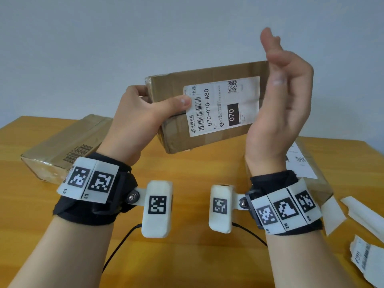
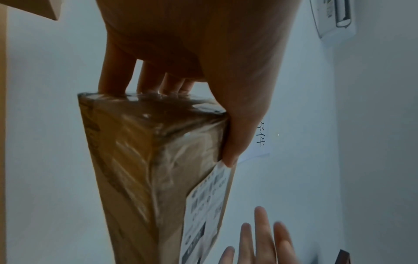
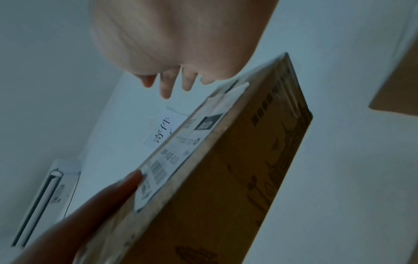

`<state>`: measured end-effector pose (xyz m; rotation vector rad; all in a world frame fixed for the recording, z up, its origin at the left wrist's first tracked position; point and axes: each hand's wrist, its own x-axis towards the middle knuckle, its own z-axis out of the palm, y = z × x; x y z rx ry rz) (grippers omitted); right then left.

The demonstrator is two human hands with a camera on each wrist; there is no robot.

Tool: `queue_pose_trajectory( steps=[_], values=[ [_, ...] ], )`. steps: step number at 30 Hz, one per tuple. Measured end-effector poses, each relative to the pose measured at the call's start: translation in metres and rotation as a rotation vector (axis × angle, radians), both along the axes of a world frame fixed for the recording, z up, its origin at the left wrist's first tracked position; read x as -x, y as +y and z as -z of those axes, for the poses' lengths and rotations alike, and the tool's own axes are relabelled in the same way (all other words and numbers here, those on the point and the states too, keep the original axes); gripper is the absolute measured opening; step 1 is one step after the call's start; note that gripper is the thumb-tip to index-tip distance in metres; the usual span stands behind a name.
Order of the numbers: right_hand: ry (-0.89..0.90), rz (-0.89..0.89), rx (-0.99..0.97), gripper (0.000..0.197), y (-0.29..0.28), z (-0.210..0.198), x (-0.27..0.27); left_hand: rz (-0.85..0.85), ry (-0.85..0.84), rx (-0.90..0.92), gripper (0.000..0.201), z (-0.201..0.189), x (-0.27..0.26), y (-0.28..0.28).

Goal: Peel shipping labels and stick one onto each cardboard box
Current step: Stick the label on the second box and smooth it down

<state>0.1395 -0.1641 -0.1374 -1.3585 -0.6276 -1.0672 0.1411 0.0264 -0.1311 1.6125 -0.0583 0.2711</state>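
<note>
I hold a brown cardboard box (image 1: 172, 90) up in the air over the wooden table (image 1: 187, 256). My left hand (image 1: 143, 113) grips its left end, thumb pressing the near edge of the white shipping label (image 1: 220, 109) stuck on its facing side. The left wrist view shows the box's taped end (image 2: 144, 142) with my fingers behind it and the label (image 2: 208, 196) along its right face. My right hand (image 1: 284, 90) is raised in front of the box's right end, fingers loosely extended, holding nothing. In the right wrist view the box (image 3: 226, 178) and label (image 3: 178, 148) lie below my right fingers (image 3: 167, 85).
A second cardboard box (image 1: 66, 146) lies on the table at the left. A third box (image 1: 307, 163) with a white label sits behind my right wrist. Strips of peeled backing paper (image 1: 361, 213) and a printed label sheet (image 1: 365, 258) lie at the right edge.
</note>
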Motion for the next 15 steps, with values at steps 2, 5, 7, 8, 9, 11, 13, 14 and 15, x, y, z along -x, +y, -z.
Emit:
queue_pose_trajectory(
  steps=[2, 5, 7, 8, 9, 11, 13, 14, 15],
  values=[
    [0.076, 0.138, 0.015, 0.025, -0.0003, -0.0009, 0.0024, -0.041, -0.009, 0.008, 0.094, -0.0001, 0.0009, -0.0021],
    [0.271, 0.348, -0.004, 0.029, -0.0012, 0.0005, 0.0023, -0.073, -0.019, 0.047, 0.096, -0.0005, 0.0013, -0.0050],
    [0.413, 0.407, 0.019, 0.031, -0.0018, -0.0006, 0.0010, -0.072, -0.022, 0.067, 0.098, -0.0003, 0.0010, -0.0055],
    [0.485, 0.399, 0.027, 0.034, -0.0019, -0.0009, 0.0005, -0.059, -0.024, 0.066, 0.097, 0.0004, 0.0004, -0.0052],
    [0.549, 0.378, 0.029, 0.038, -0.0027, -0.0011, -0.0002, -0.038, -0.029, 0.052, 0.096, 0.0014, 0.0002, -0.0055],
    [0.616, 0.360, 0.026, 0.047, -0.0035, -0.0027, 0.0003, 0.004, -0.041, 0.012, 0.091, 0.0034, 0.0012, -0.0074],
    [0.612, 0.382, 0.027, 0.048, -0.0047, -0.0035, 0.0009, 0.036, -0.032, 0.004, 0.079, 0.0055, 0.0005, -0.0085],
    [0.600, 0.397, 0.034, 0.046, -0.0053, -0.0035, 0.0009, 0.052, -0.014, 0.014, 0.075, 0.0056, 0.0004, -0.0079],
    [0.586, 0.412, 0.043, 0.044, -0.0060, -0.0031, 0.0009, 0.070, 0.010, 0.029, 0.073, 0.0058, -0.0002, -0.0067]
  ],
)
